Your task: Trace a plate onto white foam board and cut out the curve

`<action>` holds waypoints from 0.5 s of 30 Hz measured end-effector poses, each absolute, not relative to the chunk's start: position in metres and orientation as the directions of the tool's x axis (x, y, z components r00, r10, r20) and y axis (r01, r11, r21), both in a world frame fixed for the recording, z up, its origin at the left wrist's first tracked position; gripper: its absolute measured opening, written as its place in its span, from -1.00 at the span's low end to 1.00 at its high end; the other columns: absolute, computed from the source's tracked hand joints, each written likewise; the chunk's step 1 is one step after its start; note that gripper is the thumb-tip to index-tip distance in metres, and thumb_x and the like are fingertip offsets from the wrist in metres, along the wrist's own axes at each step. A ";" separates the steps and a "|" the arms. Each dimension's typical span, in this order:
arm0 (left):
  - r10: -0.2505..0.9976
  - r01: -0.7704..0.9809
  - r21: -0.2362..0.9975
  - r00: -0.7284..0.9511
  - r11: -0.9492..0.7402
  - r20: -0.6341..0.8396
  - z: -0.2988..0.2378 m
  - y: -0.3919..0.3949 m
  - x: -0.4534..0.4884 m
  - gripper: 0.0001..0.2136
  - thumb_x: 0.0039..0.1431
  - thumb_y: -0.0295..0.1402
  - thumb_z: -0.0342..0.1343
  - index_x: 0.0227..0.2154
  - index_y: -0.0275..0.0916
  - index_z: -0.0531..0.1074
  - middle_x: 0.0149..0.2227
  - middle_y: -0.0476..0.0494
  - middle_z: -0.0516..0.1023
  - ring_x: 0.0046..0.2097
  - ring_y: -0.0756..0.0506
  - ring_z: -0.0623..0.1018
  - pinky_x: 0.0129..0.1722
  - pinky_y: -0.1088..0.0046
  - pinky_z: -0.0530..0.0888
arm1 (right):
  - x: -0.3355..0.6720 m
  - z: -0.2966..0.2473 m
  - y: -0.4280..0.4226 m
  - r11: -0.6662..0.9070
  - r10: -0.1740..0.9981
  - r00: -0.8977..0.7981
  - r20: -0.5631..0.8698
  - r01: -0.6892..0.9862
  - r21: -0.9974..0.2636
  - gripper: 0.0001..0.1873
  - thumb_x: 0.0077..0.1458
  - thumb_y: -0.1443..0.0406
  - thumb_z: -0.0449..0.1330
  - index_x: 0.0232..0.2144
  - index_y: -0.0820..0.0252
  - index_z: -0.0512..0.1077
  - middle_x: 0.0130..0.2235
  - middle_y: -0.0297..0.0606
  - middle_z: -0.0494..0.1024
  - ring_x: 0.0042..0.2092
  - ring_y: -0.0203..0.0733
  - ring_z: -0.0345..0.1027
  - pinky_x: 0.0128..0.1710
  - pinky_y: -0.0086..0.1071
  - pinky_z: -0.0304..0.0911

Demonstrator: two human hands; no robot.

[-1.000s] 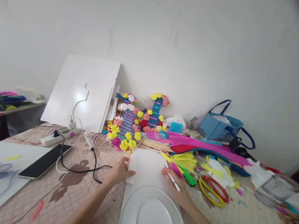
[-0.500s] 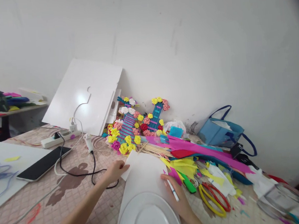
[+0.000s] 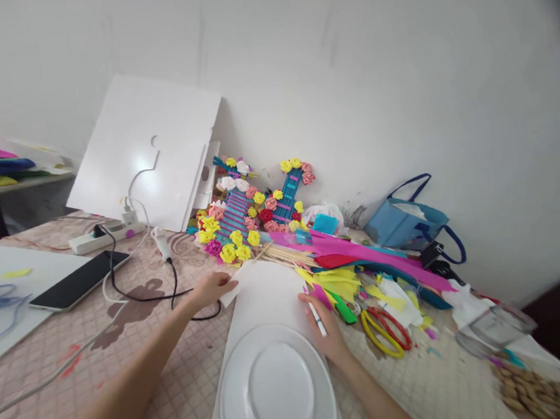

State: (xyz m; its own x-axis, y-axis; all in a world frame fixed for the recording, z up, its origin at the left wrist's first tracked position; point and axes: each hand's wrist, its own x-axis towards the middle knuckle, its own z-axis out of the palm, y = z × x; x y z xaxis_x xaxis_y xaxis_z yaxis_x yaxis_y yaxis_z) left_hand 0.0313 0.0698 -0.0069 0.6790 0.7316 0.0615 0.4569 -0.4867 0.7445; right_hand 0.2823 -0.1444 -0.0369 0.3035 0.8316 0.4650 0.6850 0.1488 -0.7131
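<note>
A white sheet [image 3: 263, 294] lies on the patterned table, with a white plate [image 3: 276, 390] resting on its near half. My left hand [image 3: 211, 288] pinches the sheet's far left corner, lifting it slightly. My right hand [image 3: 323, 325] rests on the sheet's right edge, beside the plate, fingers closed round a white pen [image 3: 316, 318].
Coloured paper scraps, wooden sticks [image 3: 285, 257] and yellow and red scissors [image 3: 385, 332] lie right of the sheet. Paper-flower decorations [image 3: 245, 216], a white board [image 3: 148, 150] and a blue bag [image 3: 406, 223] stand by the wall. A phone [image 3: 75, 289], cables and a power strip [image 3: 105, 238] lie left.
The view shifted, showing more of the plate. My left hand moved slightly along the sheet's left corner and lifted it; my right hand stays at the right edge with the pen.
</note>
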 end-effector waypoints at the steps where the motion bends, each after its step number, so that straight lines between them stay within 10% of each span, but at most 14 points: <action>1: 0.721 0.435 0.767 0.691 -0.472 0.051 -0.005 0.068 0.031 -0.65 0.16 -0.11 0.08 -0.58 -0.28 0.30 -0.59 0.09 0.23 -0.52 0.05 0.28 -0.49 0.51 0.24 | 0.282 -0.036 -0.145 0.151 0.830 0.306 0.466 0.682 -0.716 -0.64 0.20 0.18 0.01 -0.03 0.16 0.42 0.00 -0.11 0.51 0.07 -0.02 0.36 0.11 -0.07 0.23; 8: 0.649 0.327 0.891 0.759 -0.313 -0.051 0.015 0.051 0.028 -0.55 -0.08 0.02 0.08 -0.32 -0.30 0.48 -0.46 -0.02 0.47 -0.48 0.01 0.35 -0.56 0.54 0.15 | 0.284 -0.035 -0.146 0.163 0.840 0.265 0.473 0.709 -0.686 -0.64 0.20 0.21 0.00 -0.01 0.17 0.40 0.01 -0.11 0.50 0.07 -0.02 0.35 0.11 -0.04 0.22; 15: 0.662 0.320 0.911 0.746 -0.261 -0.073 0.018 0.051 0.027 -0.44 -0.15 0.10 0.13 -0.28 -0.33 0.52 -0.63 0.08 0.22 -0.60 0.09 0.07 -0.63 0.54 -0.02 | 0.285 -0.038 -0.146 0.155 0.847 0.252 0.468 0.726 -0.671 -0.63 0.21 0.21 -0.01 -0.01 0.18 0.40 0.02 -0.09 0.49 0.07 -0.02 0.35 0.11 -0.04 0.22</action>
State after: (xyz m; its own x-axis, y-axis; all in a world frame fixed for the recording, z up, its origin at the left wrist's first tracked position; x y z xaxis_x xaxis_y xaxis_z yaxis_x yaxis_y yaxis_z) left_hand 0.0269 0.0512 0.0179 0.7463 0.6616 -0.0728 0.3203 -0.2611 0.9106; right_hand 0.2850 -0.1460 -0.0375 0.2524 0.8467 0.4684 0.7256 0.1546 -0.6705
